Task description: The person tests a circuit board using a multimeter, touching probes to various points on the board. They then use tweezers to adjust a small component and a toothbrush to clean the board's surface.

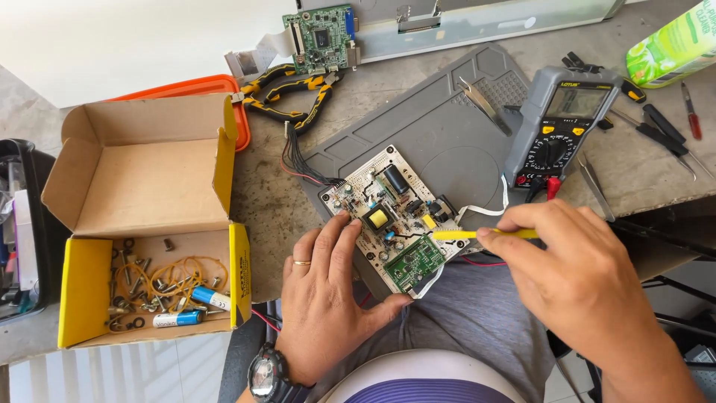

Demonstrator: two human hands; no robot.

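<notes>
A white power circuit board [388, 213] with a yellow transformer, a black capacitor and a small green daughter board [415, 263] lies on a grey work mat [436, 134]. My left hand [328, 298], wearing a ring and a black wristwatch, rests flat on the board's near left edge and steadies it. My right hand [574, 276] pinches a thin yellow probe [477, 234] whose tip touches the board near its right side. A grey multimeter [559, 123] stands just beyond, with red and black leads plugged in.
An open cardboard box [142, 186] at left holds screws, rubber bands and two blue batteries. Yellow-black pliers [287, 93], a green circuit board [321, 37], tweezers [485, 104], screwdrivers [667, 130] and a green bottle [675, 41] lie around the mat. An orange tray [201, 86] sits behind the box.
</notes>
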